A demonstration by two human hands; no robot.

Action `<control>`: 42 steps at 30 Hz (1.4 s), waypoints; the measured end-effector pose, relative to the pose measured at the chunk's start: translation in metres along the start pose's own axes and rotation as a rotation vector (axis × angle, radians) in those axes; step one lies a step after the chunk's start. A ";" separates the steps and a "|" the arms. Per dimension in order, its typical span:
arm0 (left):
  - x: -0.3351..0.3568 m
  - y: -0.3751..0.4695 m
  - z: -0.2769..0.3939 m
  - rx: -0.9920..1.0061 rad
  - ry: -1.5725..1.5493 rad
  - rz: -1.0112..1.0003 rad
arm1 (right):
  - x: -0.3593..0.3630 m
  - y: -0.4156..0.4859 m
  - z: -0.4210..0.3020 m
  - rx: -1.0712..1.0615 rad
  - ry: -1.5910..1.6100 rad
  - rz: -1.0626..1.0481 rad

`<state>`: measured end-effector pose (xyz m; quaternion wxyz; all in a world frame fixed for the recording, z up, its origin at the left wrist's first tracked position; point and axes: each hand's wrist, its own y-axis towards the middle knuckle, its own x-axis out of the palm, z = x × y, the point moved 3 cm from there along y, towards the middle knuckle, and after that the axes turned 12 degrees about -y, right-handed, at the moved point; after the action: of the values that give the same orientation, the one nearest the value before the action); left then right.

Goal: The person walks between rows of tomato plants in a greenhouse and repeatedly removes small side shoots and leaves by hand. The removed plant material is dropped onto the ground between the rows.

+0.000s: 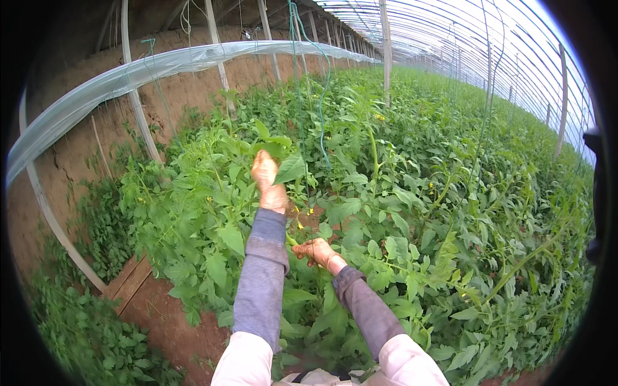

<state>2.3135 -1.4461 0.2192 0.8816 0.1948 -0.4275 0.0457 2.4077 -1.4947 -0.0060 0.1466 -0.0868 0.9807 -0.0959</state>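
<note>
Dense tomato plants (217, 263) with small yellow flowers fill the ground before me. My left hand (266, 174) is raised among the upper leaves of one plant, slightly blurred; leaves hide its fingertips, so its grip is unclear. Lower and to the right, my right hand (319, 254) has its fingers closed on a green tomato stem (290, 240). A thin green twine (303, 120) hangs from above and runs down between my hands, passing in front of the right one. Another loop of blue-green twine (322, 103) dangles just beyond, its loose end over the leaves.
Wooden posts (140, 116) lean along an earthen wall (72, 193) at the left, with a rolled plastic sheet (183, 58) strung across them. Boards (129, 282) lie beside bare soil (178, 333) at lower left. Further posts (386, 53) and hanging twines stand among the plants.
</note>
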 end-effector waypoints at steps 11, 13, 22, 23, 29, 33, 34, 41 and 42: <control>-0.104 -0.126 -0.036 0.053 0.602 -0.264 | -0.044 -0.025 0.028 -0.042 0.240 0.283; -0.128 -0.088 -0.045 -0.062 0.674 -0.359 | -0.049 -0.029 0.035 -0.045 0.228 0.310; -0.188 0.050 0.034 -0.307 0.508 -0.092 | -0.071 -0.035 0.055 -0.092 0.241 0.455; -0.190 0.054 0.048 -0.228 0.583 0.054 | -0.073 -0.036 0.055 -0.079 0.224 0.482; -0.166 -0.030 0.053 -0.065 0.719 -0.204 | -0.071 -0.039 0.049 -0.009 0.186 0.619; -0.163 -0.145 -0.019 -0.421 0.970 -0.479 | -0.064 -0.035 0.042 0.001 0.239 0.597; -0.162 -0.165 -0.039 -0.582 0.580 -0.422 | -0.063 -0.034 0.041 0.017 0.221 0.600; -0.148 -0.130 -0.116 -0.620 -0.221 -0.130 | -0.071 -0.020 0.044 0.013 0.259 0.701; -0.138 -0.125 -0.121 -0.496 -0.193 -0.203 | -0.073 -0.018 0.046 0.045 0.297 0.706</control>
<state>2.3461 -1.5027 0.0070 0.8575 0.0182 -0.4860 -0.1677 2.4931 -1.5056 -0.0259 0.0290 0.2745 0.9584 -0.0723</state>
